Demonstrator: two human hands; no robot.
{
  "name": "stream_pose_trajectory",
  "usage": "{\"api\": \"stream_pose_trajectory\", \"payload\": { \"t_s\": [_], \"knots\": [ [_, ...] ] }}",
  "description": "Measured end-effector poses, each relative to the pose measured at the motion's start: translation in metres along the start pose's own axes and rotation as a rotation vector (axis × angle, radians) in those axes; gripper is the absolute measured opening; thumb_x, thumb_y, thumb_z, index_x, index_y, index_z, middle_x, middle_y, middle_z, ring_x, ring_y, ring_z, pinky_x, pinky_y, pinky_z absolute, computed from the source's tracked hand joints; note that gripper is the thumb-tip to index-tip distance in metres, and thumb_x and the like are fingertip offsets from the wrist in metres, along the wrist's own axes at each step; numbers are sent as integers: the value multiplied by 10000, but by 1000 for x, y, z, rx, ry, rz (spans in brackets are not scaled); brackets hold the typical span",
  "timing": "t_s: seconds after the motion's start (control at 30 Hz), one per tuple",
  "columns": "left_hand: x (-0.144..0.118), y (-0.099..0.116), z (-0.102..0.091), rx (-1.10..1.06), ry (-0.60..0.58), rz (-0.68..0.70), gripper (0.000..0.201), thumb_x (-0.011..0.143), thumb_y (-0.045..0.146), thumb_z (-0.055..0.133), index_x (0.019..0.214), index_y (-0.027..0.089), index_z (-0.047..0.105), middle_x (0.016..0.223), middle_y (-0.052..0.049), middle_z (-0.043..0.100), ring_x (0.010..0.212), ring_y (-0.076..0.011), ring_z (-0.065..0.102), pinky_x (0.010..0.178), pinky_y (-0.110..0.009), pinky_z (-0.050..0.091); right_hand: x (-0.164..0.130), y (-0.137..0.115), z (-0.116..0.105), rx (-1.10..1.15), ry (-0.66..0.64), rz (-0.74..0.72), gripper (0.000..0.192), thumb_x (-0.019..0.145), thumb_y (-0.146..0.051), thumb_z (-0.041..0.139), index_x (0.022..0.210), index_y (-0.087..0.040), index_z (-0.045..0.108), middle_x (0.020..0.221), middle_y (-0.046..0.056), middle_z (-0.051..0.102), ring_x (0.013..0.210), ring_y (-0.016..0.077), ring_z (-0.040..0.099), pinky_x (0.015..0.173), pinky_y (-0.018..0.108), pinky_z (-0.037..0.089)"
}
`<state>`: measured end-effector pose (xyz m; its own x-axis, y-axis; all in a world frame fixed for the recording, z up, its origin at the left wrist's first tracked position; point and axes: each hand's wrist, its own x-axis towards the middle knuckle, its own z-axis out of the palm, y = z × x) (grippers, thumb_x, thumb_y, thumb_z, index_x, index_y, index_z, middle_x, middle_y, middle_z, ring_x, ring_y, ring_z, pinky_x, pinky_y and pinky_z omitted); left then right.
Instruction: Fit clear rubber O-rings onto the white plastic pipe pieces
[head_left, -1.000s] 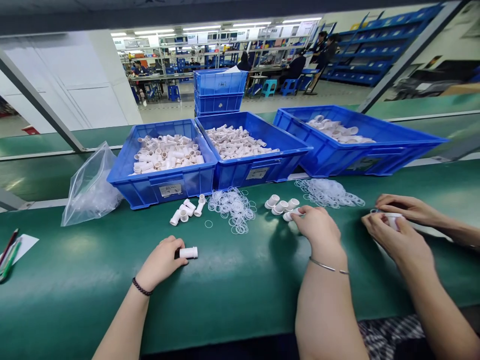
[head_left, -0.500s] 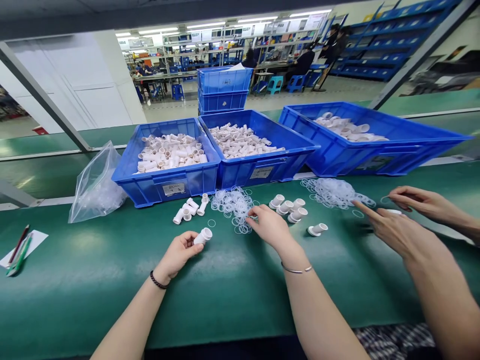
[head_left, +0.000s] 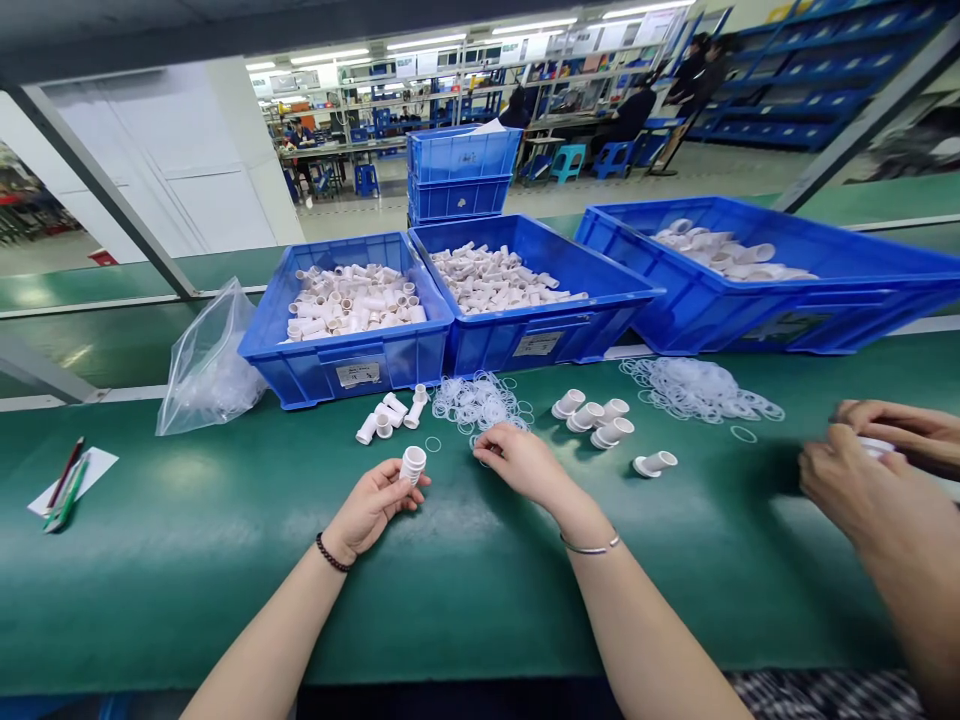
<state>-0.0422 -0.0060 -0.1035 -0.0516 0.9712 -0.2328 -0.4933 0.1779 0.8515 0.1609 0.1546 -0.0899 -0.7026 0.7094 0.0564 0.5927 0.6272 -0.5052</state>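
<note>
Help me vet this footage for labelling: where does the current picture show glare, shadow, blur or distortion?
Head view, left: pale glare on the table; head view, top: bright ceiling lamps; head view, right: the rightmost blue bin looks stretched, the co-worker's nearer hand looks soft, with a shadow beside it; head view, centre: the left hand fairly crisp.

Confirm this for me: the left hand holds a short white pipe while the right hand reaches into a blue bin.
The right hand's place is wrong. The head view shows the right hand at the near edge of the pile of clear rings on the green table. The left hand does hold a short white pipe.
</note>
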Motion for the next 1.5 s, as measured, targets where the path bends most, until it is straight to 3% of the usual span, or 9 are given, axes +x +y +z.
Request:
{"api": "stream_pose_trajectory", "payload": {
  "t_s": [0.23,0.47,0.6,0.77,1.03,1.13,1.23,1.37,1.5],
  "knots": [
    [2,0,1,25,71,13,323,750,347,756,969,140,638,892,-90,675,721,-136,585,700,-269,433,-1,-18,15,-18,-98,-6,132,876,-180,483,821,-212,599,723,6,649,586,133,554,538,232,338],
    [5,-3,3,169,157,18,335,686,385,793,842,138,629,779,-36,638,706,-123,574,708,-250,446,0,-24,20,-78,31,-184,107,843,-149,527,780,-197,599,846,36,635,807,174,582,691,261,422],
    [6,-4,1,174,203,34,344,656,378,811,798,145,601,732,-21,627,689,-122,568,691,-248,440,-1,-28,24,-140,-53,-183,123,826,-100,522,753,-191,561,781,29,605,750,168,558,650,259,413],
    [6,-4,-1,193,209,25,353,645,381,812,775,154,575,721,-12,627,669,-119,563,683,-248,431,-3,-30,22,-89,-54,-263,149,803,-59,518,728,-188,523,816,40,569,761,165,539,675,261,428],
    [7,-6,-2,250,189,21,362,664,415,786,778,158,558,724,-13,623,653,-116,545,679,-250,418,-1,-24,20,23,-64,-89,125,917,-151,404,829,-197,482,749,18,593,641,144,541,603,248,382],
    [8,-8,-5,359,189,65,339,697,423,755,795,163,561,712,0,601,642,-117,523,647,-244,403,0,-22,19,46,4,-105,121,905,-175,417,807,-196,484,784,32,591,691,156,542,635,262,388],
    [7,-11,-6,542,222,144,299,724,406,732,840,167,595,746,-4,603,654,-125,512,620,-238,387,-1,-25,16,241,63,-124,121,916,-229,416,813,-202,475,769,15,577,691,153,526,651,271,403],
    [5,-11,-4,727,241,191,235,745,363,701,860,176,617,806,-24,622,689,-148,534,634,-252,407,-6,-37,18,529,-18,-177,139,932,-298,422,841,-208,476,743,-11,572,668,137,517,637,260,415],
    [4,-10,1,813,194,184,192,740,316,690,838,176,603,794,-15,606,687,-150,533,645,-258,421,-7,-45,29,492,-6,-174,136,920,-294,445,834,-203,500,747,-9,573,652,134,507,614,264,398]
  ]
}}
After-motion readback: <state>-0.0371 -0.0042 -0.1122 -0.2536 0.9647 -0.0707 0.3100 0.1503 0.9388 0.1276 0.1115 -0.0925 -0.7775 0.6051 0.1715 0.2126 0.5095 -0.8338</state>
